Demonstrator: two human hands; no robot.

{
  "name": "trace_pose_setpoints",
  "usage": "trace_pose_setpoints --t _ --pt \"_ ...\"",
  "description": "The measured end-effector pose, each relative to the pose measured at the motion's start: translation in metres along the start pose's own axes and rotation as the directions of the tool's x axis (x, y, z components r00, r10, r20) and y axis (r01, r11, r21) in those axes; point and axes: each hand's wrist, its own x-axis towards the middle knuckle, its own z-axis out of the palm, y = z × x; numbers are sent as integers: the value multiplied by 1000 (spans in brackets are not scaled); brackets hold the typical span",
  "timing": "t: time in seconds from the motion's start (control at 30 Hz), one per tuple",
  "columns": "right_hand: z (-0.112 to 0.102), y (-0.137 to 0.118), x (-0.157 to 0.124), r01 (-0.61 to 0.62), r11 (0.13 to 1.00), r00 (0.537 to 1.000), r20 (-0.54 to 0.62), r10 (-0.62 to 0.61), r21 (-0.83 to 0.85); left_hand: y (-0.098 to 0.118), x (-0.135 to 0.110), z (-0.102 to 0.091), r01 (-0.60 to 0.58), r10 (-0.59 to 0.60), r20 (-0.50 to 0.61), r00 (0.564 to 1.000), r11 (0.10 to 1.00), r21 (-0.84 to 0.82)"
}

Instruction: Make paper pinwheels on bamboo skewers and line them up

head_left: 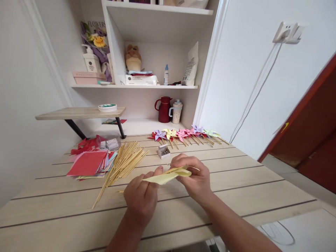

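Both my hands hold one pale yellow folded paper piece (pixel 168 176) just above the wooden table (pixel 252 189). My left hand (pixel 141 197) pinches its left end between thumb and fingers. My right hand (pixel 193 176) is closed over its right end, where the flaps curl up. A thin wooden stick (pixel 120 191) lies on the table just left of my left hand. A small open box of pins (pixel 164 151) sits right behind my hands.
A pile of wooden sticks (pixel 123 164) and a stack of coloured paper squares (pixel 89 163) lie at the left. A row of finished paper pinwheels (pixel 186 134) lies at the back. Behind stand a red jug (pixel 164 109), a mug, and shelves.
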Motion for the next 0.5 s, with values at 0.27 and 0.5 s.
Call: trace_pose_setpoints --t 0.27,0.5 --pt "0 -3 1 21 1000 999 38 -21 13 3 0 -1 14 -14 5 1000 1000 5" --pt "-1 -1 1 48 999 998 42 -49 17 2 -7 4 3 -4 -7 1000 999 -36"
